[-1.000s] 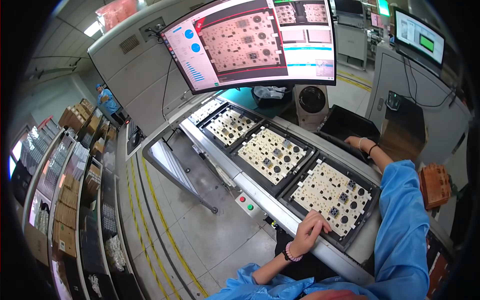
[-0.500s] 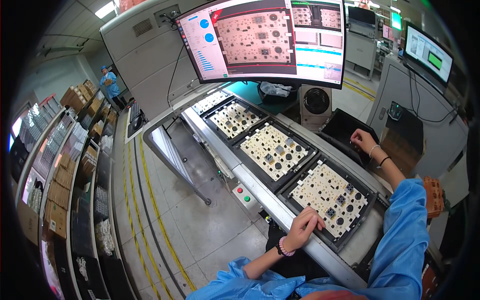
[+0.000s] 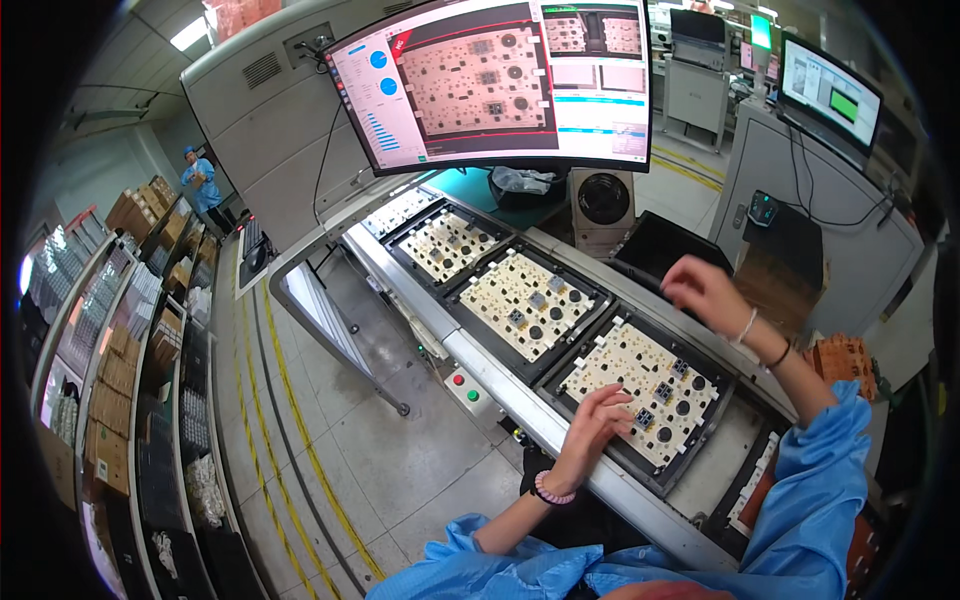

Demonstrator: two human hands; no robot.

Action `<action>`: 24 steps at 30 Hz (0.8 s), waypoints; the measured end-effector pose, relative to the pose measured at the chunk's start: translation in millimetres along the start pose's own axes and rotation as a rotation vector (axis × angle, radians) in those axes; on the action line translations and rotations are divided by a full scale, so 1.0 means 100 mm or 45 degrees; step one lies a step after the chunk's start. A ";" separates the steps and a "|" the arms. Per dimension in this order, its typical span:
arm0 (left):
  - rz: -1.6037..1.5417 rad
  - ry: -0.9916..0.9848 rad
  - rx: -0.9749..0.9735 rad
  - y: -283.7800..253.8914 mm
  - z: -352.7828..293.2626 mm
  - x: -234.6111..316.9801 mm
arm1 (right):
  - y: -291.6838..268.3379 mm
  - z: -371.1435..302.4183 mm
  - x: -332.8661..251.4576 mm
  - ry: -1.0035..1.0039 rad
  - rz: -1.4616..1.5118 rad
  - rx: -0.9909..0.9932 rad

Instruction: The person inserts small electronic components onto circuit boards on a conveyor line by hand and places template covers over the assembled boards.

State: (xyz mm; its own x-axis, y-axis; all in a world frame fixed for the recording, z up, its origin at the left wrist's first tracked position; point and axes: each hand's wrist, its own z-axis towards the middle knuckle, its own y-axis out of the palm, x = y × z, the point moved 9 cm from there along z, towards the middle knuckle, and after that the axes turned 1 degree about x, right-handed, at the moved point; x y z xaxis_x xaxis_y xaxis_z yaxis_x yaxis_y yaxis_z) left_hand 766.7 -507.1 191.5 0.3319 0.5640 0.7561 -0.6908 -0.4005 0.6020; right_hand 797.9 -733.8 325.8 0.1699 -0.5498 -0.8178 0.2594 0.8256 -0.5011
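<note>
Cream, dotted with dark parts and flat in a black tray (image 3: 660,479): one board (image 3: 632,362), ahead and to the right of the left hand (image 3: 592,432), nearer the body than the right hand (image 3: 712,295) and to its left. Long axis in line with the row of trays, slanting from ahead of the left fingers down to their near right. Of the two hands, left the nearer: fingertips at the board's near-left edge, just beside a black square (image 3: 645,418), wrist over the silvery rail (image 3: 505,377). Fingers loosely bent and parted, with nothing visible between them. Right hand raised past the board's far edge, well apart from it, back of the hand upward, fingers curled and drawn together. From this height, impossible to tell touch from hovering at the left tips, or an empty pinch from a full one at the right. Just beyond the right fingers, a black bin (image 3: 655,243). Ahead-left of the left hand, a second board (image 3: 525,303) at the same slant; left of that hand, outside the rail, a button box (image 3: 467,390). Far ahead of both hands, a bright screen (image 3: 485,80).
</note>
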 end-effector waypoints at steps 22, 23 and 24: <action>1.169 0.148 -0.026 0.16 0.23 0.65 | 0.27 -1.24 0.63 0.831 0.712 -0.218; 1.359 0.267 -0.069 0.20 0.27 0.73 | 0.27 -1.32 0.73 0.846 0.900 -0.194; 1.523 0.301 -0.101 0.18 0.27 0.74 | 0.30 -1.38 0.80 0.844 1.093 -0.183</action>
State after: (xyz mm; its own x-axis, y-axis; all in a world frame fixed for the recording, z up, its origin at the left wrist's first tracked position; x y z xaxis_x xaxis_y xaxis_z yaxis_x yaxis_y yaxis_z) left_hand 796.2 -491.9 264.5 -0.6593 -0.0094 0.7518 -0.5203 -0.7162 -0.4652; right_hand 688.4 -735.2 206.4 -0.3159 0.3583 -0.8785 0.1784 0.9319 0.3159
